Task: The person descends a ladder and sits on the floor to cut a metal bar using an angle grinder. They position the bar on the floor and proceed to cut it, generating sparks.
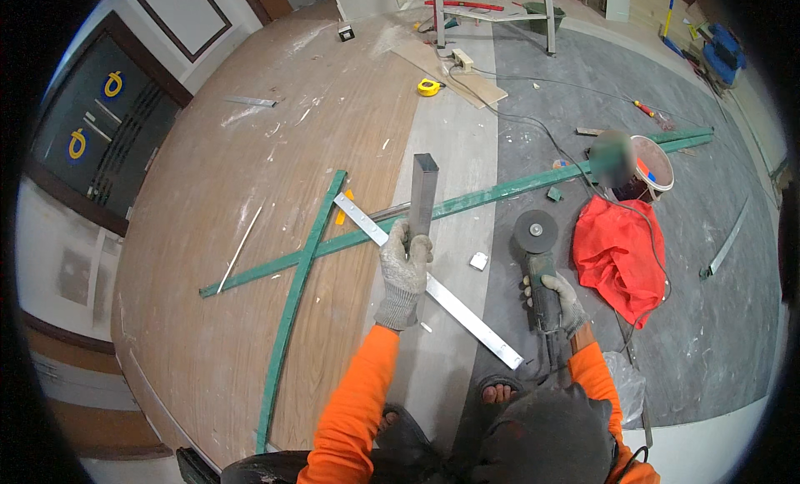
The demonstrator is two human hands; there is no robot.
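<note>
My left hand (402, 276), in a grey knitted glove, is closed round a short square metal tube (423, 192), its hollow end tipped up and away from me. My right hand (568, 305), gloved too, grips the body of an angle grinder (543, 296). The grinder's round disc (532, 232) points away from me, to the right of the tube and apart from it. A pale metal strip with holes (471, 317) runs slantwise behind my left hand; I cannot tell whether that hand touches it. Green metal bars (304, 309) cross on the floor beyond.
At the right lie a red cloth (621, 255) and a bucket (654, 167), with the cord passing over the cloth. A yellow tape measure (429, 87), a power socket block (462, 60) and a ladder (492, 17) are farther off. My sandalled feet (500, 392) are close below.
</note>
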